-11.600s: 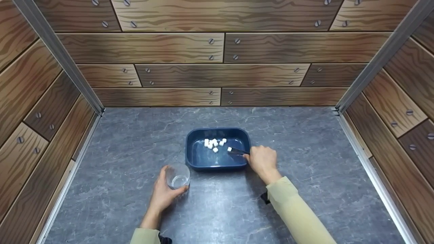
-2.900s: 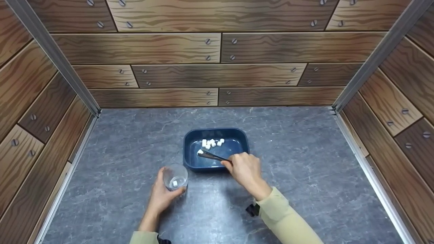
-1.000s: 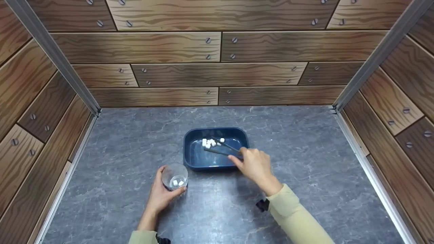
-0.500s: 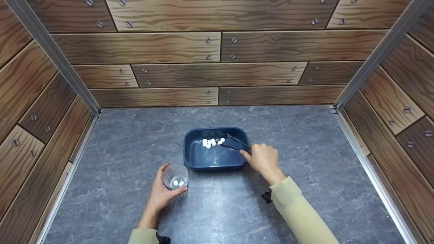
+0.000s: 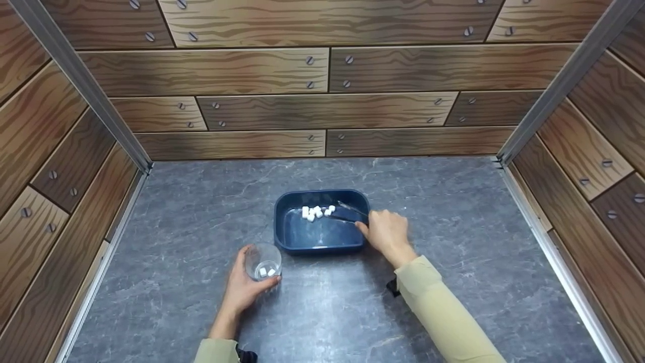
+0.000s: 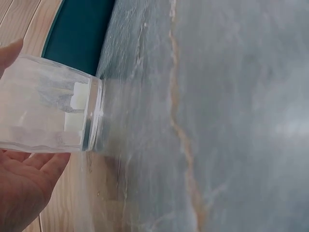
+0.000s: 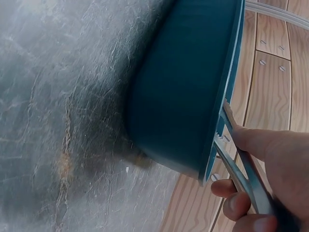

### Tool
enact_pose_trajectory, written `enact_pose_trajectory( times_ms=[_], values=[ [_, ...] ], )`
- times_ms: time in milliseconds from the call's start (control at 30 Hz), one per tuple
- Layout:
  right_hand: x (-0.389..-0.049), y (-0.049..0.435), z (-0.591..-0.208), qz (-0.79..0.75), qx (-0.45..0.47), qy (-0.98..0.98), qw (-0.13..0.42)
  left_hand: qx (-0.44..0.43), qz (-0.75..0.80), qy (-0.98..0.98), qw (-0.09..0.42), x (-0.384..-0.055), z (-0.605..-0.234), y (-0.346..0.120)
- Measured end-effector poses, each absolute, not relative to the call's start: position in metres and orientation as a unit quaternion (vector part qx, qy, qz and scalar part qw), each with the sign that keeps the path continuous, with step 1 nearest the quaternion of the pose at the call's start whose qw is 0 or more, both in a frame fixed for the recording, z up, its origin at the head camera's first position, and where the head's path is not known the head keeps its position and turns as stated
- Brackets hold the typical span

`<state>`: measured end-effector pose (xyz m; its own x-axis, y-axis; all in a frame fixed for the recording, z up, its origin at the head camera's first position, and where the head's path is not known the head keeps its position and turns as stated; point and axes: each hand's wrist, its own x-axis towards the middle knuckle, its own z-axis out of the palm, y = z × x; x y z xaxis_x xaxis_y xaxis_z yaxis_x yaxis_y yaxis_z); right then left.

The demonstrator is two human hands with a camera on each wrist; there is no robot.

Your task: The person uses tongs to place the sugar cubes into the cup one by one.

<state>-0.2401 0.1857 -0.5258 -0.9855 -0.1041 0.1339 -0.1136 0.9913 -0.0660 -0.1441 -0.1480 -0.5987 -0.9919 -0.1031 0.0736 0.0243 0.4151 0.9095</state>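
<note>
A clear cup (image 5: pixel 263 255) stands on the surface, with two small white cubes (image 5: pixel 267 272) at its bottom. My left hand (image 5: pixel 243 290) holds it, thumb on the near side and fingers round the left. Several more white cubes (image 5: pixel 311 214) lie in the back left of a dark blue rectangular dish (image 5: pixel 322 243). Metal tongs (image 7: pixel 236 170) are gripped between the thumb and fingers of my right hand (image 5: pixel 389 232) at the dish's right rim. The two arms stand apart inside the dish, tips near the rightmost cubes. In the right wrist view the dish wall hides the cubes.
Grey marbled flooring or tabletop (image 5: pixel 201 212) surrounds the dish and cup. Wood-patterned panels (image 5: pixel 262 111) rise at the back and both sides, joined by metal corner strips (image 5: pixel 88 96). The dish walls (image 7: pixel 178 92) stand between cup and tongs.
Earlier the cup was empty, then held one cube, now two. Over the last second the right hand drew the spread tongs right, towards the rightmost cubes. The left hand stays on the cup.
</note>
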Motion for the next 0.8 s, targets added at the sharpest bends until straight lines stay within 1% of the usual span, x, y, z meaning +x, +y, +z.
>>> enact_pose_trajectory(
  times_ms=[400,633,800],
  values=[
    [-0.243,0.177,-0.529,0.014,0.07,-0.996,0.048,0.054,-0.545,-0.831,0.093,-0.142,-0.602,-0.133],
    [-0.245,0.173,-0.531,0.007,0.079,-0.995,0.053,0.064,-0.535,-0.833,0.124,-0.141,-0.604,-0.126],
    [-0.247,0.169,-0.535,0.009,0.078,-0.996,0.051,0.064,-0.533,-0.834,0.125,-0.14,-0.605,-0.126]
  ],
)
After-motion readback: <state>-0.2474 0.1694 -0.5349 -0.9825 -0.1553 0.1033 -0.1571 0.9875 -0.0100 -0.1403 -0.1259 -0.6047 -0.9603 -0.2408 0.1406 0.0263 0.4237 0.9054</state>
